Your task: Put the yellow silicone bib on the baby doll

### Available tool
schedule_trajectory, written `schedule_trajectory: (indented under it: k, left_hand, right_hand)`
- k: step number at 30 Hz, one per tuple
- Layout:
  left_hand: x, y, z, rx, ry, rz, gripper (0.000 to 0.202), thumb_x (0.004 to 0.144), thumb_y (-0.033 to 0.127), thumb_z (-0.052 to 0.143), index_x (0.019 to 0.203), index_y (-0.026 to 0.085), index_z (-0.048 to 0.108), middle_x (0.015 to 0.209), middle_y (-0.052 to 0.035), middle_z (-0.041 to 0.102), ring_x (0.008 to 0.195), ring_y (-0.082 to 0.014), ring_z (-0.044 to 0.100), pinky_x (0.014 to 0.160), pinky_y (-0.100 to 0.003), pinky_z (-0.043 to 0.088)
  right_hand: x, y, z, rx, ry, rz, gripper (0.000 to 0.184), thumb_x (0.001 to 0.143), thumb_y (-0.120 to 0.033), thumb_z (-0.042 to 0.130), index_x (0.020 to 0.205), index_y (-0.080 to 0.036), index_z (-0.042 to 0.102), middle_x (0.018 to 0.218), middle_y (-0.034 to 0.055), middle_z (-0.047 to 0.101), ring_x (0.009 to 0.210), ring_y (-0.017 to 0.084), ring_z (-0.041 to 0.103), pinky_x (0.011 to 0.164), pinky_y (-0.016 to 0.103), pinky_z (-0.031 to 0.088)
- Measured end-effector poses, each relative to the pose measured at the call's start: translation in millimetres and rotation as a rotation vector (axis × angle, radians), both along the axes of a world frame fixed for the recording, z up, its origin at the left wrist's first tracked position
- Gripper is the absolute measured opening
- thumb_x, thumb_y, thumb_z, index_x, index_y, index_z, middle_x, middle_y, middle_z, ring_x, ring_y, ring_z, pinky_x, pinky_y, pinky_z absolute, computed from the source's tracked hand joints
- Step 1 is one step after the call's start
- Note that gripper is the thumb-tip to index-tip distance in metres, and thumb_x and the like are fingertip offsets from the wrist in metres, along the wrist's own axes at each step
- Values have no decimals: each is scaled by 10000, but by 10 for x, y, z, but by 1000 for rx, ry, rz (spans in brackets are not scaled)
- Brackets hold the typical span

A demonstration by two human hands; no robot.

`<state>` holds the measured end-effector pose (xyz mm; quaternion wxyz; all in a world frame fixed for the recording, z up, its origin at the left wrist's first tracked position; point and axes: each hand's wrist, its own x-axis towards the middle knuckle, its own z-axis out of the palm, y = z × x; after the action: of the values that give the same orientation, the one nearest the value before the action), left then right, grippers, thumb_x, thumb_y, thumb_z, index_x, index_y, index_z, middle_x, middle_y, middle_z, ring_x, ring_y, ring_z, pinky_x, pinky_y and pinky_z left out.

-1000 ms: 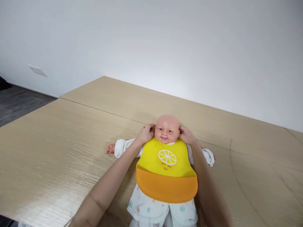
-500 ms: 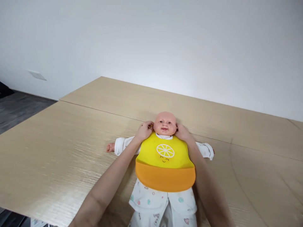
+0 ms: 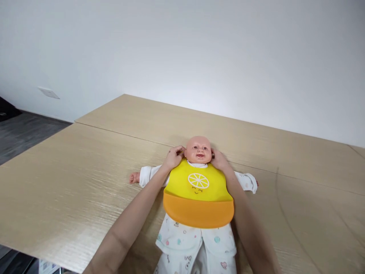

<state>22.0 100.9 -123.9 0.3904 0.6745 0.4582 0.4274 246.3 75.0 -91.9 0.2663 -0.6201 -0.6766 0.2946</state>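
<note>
A baby doll (image 3: 199, 148) in white patterned clothes lies on its back on a light wooden table (image 3: 71, 171), arms spread. Over its chest sits a yellow bib (image 3: 199, 190) with a lemon-slice print and an orange pocket. My left hand (image 3: 172, 157) is closed at the left side of the doll's neck, pinching the bib's strap end. At the right side of the neck, my right hand (image 3: 219, 160) is curled on the other strap end. The fingertips are partly hidden behind the doll's head.
A white wall (image 3: 199, 57) rises behind the table. A seam (image 3: 119, 132) runs across the tabletop behind the doll. Dark floor (image 3: 19, 129) lies beyond the table's left edge, and a white wall plate (image 3: 48, 92) sits low on the wall.
The bib has slid down from the doll's chin to its chest, and both hands stay at the neck. The camera view shifted slightly.
</note>
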Motion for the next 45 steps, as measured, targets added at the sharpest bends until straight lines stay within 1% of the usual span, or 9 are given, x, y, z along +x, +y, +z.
schedule_trajectory:
  k: [9,14,19,27,30,35,38,41,45]
  left_hand:
    - [-28,21,-37,-47,62,-1,158,679,150,479,626,171,626,711,-36,693,734,-163,629,745,-278,490]
    - [-64,3,-27,-52,103,15,173,713,202,494,770,159,652,785,-37,689,753,-159,620,714,-261,483]
    - [-89,-33,-7,-111,107,26,213,723,250,506,844,158,657,800,-27,691,725,-157,615,670,-255,478]
    - [-88,-12,-42,-97,25,26,212,704,236,500,798,152,670,885,-63,717,837,-185,643,774,-282,488]
    - [-85,-3,-68,-102,12,44,210,702,243,511,799,150,673,886,-62,719,838,-186,645,778,-286,490]
    - [-69,-13,-52,-140,15,56,240,710,261,506,824,150,685,886,-60,720,819,-187,642,749,-292,494]
    - [-59,-15,-28,-155,15,51,245,710,270,502,814,145,685,881,-68,718,819,-192,641,745,-296,493]
    - [-54,-10,-14,-169,14,43,231,708,289,512,784,147,676,863,-64,717,817,-194,640,746,-296,493]
    - [-90,-29,44,-186,40,-21,240,730,322,519,795,146,669,866,-65,710,815,-201,640,741,-304,493]
  right_hand:
    - [90,79,-147,-2,-82,-42,346,717,-155,545,1049,-116,634,1035,110,658,865,172,594,720,231,420]
    - [117,71,-194,-41,-30,-75,301,729,-187,518,994,-89,621,969,101,664,804,120,583,705,205,419]
    - [166,-93,-157,-93,54,-61,349,758,-276,527,1048,-102,613,961,87,652,846,132,590,757,232,432]
    - [297,-506,-52,-155,231,-54,430,806,-441,527,1091,-121,561,1039,92,634,927,172,603,830,298,467]
    - [295,-743,34,-107,153,-1,442,844,-489,471,1125,-156,548,1116,73,615,1023,175,578,897,312,455]
    - [232,-1251,210,36,-319,-173,464,870,-544,400,1174,-216,526,1086,36,606,1006,213,576,891,399,463]
    - [214,-1512,311,141,-458,-107,429,879,-550,389,1175,-265,513,1164,23,564,986,196,589,784,371,514]
    - [132,-1691,421,329,-540,96,419,856,-530,455,1194,-287,507,1287,35,485,1136,219,520,877,404,505]
    - [-155,-1852,537,400,-550,398,762,574,-731,642,1202,-315,520,1377,10,412,1241,308,399,935,488,474]
